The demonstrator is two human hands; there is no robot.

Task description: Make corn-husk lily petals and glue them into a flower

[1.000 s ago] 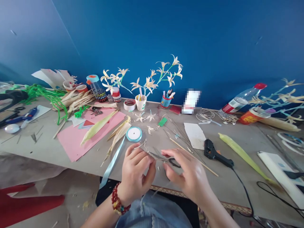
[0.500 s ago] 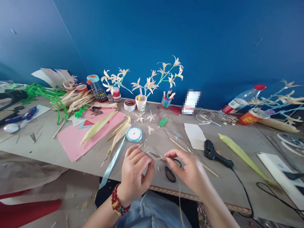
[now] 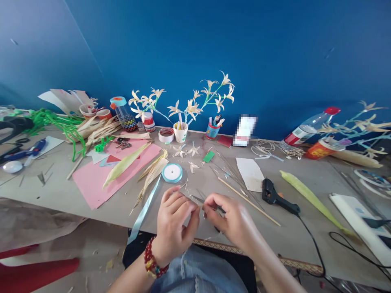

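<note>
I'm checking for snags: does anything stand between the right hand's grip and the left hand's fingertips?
Nothing visible stands between the right hand and the left hand, which nearly meet; anything pinched there is too small to make out. The black-handled metal scissors lie beyond, partly hidden by the right hand.

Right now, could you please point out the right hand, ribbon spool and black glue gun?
Right hand [image 3: 234, 215], head view: its back.
Ribbon spool [image 3: 172, 173], head view: white face.
Black glue gun [image 3: 284, 203], head view: handle.

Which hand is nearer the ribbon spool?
Left. The left hand is just this side of the spool; the right hand is farther off, toward the near right.
</note>
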